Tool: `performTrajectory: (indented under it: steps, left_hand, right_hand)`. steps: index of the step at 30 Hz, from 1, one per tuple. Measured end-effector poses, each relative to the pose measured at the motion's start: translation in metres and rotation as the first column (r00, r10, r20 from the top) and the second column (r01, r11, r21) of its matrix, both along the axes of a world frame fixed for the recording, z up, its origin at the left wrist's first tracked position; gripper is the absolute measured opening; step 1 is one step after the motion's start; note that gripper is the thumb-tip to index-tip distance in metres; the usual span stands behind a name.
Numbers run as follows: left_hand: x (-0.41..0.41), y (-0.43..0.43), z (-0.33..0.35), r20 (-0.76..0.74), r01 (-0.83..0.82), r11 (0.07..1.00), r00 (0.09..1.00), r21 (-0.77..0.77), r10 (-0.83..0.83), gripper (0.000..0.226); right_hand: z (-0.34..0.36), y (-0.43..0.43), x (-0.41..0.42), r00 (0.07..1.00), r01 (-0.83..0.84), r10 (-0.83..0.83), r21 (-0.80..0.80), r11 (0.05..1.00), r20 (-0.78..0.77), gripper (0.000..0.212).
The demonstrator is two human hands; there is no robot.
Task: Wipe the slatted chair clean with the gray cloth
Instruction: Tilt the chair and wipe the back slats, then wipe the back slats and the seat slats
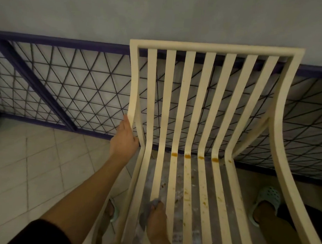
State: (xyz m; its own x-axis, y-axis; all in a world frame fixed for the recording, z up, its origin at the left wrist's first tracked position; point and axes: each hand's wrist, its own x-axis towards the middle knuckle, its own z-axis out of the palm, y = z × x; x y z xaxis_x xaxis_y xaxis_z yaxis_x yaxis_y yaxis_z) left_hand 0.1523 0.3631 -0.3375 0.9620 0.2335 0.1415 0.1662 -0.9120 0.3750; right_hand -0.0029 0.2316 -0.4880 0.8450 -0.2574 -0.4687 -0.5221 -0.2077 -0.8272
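Head view: pale square floor tiles (pixel 36 163) meet a blue metal railing (pixel 68 43) filled with triangular wire mesh. The left hand (pixel 126 137) lies straight-fingered against the left rail of the cream slatted chair (pixel 214 48). On its smooth, curved seat slats the right hand (pixel 156 219) grips the crumpled gray cloth (pixel 151 206). Orange-brown stains (pixel 187 156) dot the bend. A mint perforated clog (pixel 268 200) stands to the right.

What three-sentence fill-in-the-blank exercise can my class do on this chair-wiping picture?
1. The right hand presses a ____ cloth onto the chair.
2. Bold orange stains mark ____ slats at the bend.
3. In all, the chair has ____ upright back slats.
Missing words: gray; four; seven.
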Motion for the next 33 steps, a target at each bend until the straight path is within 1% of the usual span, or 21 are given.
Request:
performTrajectory:
  steps: [2,3,4,5,6,7,8,9,11,12,14,16,18,20,22,24,26,28,30,31,33]
  left_hand:
    - [-0.014,-0.004,-0.003,-0.016,0.017,1.000,1.000,0.022,-0.016,0.087]
    - [-0.021,-0.007,-0.003,-0.022,0.024,0.999,0.999,0.034,-0.023,0.088]
    - [-0.027,-0.010,-0.001,-0.029,0.027,0.999,0.999,0.047,-0.026,0.088]
    - [-0.037,-0.014,0.001,-0.043,0.026,0.997,0.999,0.067,-0.023,0.087]
    - [-0.044,-0.016,-0.001,-0.061,0.023,0.996,0.998,0.091,-0.018,0.085]
    - [-0.054,-0.020,0.000,-0.066,0.020,0.993,0.998,0.114,-0.012,0.083]
    - [-0.063,-0.022,-0.001,-0.057,0.020,0.990,0.998,0.140,-0.012,0.079]
    - [-0.068,-0.024,0.000,-0.041,0.023,0.987,0.999,0.162,-0.017,0.076]
    - [-0.086,-0.031,-0.004,-0.007,0.079,0.980,0.997,0.180,-0.079,0.071]
    - [-0.094,-0.036,-0.007,0.007,0.131,0.980,0.991,0.153,-0.134,0.069]
    - [-0.115,-0.051,-0.014,0.006,0.226,0.973,0.974,-0.053,-0.226,0.064]
    - [-0.138,-0.062,-0.030,-0.059,0.251,0.941,0.961,-0.226,-0.270,0.064]
    - [-0.161,-0.068,-0.053,-0.094,0.209,0.932,0.965,-0.297,-0.246,0.060]
    - [-0.181,-0.071,-0.072,-0.105,0.106,0.907,0.981,-0.407,-0.162,0.050]
    - [-0.197,-0.075,-0.084,-0.149,-0.005,0.873,0.986,-0.488,-0.077,0.040]
    - [-0.209,-0.079,-0.094,-0.208,-0.099,0.844,0.978,-0.527,-0.015,0.039]
    - [-0.217,-0.083,-0.100,-0.296,-0.199,0.817,0.955,-0.541,0.037,0.043]
    - [-0.222,-0.089,-0.108,-0.370,-0.269,0.780,0.928,-0.565,0.051,0.043]
    - [-0.226,-0.097,-0.116,-0.436,-0.323,0.727,0.899,-0.606,0.037,0.041]
    - [-0.229,-0.100,-0.121,-0.459,-0.349,0.710,0.888,-0.611,0.042,0.040]
    - [-0.232,-0.103,-0.133,-0.499,-0.408,0.681,0.864,-0.608,0.072,0.034]
  right_hand:
    - [0.005,-0.001,-0.015,0.996,-0.062,0.065,0.034,0.997,-0.064,0.037]
    - [0.005,-0.003,-0.027,0.989,-0.143,0.140,-0.073,0.987,-0.051,0.036]
    - [0.005,-0.008,-0.040,0.959,-0.284,0.277,-0.185,0.941,-0.066,0.033]
    - [0.004,-0.013,-0.054,0.924,-0.382,0.372,-0.288,0.878,-0.092,0.029]
    - [0.006,-0.017,-0.061,0.889,-0.457,0.442,-0.269,0.848,-0.116,0.026]
    - [0.017,-0.021,-0.069,0.878,-0.478,0.460,-0.241,0.844,-0.132,0.020]
    - [0.026,-0.024,-0.074,0.871,-0.487,0.462,-0.166,0.857,-0.168,0.015]
    - [0.027,-0.029,-0.070,0.861,-0.492,0.466,-0.100,0.865,-0.206,0.021]
    - [0.036,-0.040,-0.067,0.822,-0.541,0.508,-0.075,0.838,-0.256,0.031]
    - [0.040,-0.045,-0.063,0.798,-0.573,0.540,-0.058,0.818,-0.267,0.031]
    - [0.040,-0.053,-0.058,0.762,-0.614,0.584,-0.027,0.789,-0.280,0.024]
    - [0.046,-0.057,-0.059,0.747,-0.638,0.609,-0.028,0.770,-0.268,0.022]
    - [0.051,-0.062,-0.059,0.754,-0.632,0.608,-0.024,0.775,-0.248,0.024]
    - [0.056,-0.071,-0.056,0.755,-0.638,0.628,0.010,0.770,-0.188,0.027]
    - [0.068,-0.083,-0.048,0.761,-0.641,0.634,-0.003,0.768,-0.138,0.027]
    - [0.086,-0.095,-0.038,0.784,-0.621,0.618,-0.062,0.781,-0.061,0.026]
    - [0.102,-0.104,-0.032,0.799,-0.586,0.600,-0.162,0.794,0.048,0.027]
    - [0.105,-0.106,-0.032,0.789,-0.568,0.607,-0.264,0.779,0.096,0.025]
    - [0.093,-0.103,-0.046,0.746,-0.619,0.661,-0.287,0.731,0.077,0.023]
    - [0.088,-0.101,-0.060,0.688,-0.689,0.724,-0.275,0.670,0.039,0.025]
    - [0.056,-0.095,-0.090,0.617,-0.752,0.786,-0.328,0.572,-0.046,0.039]
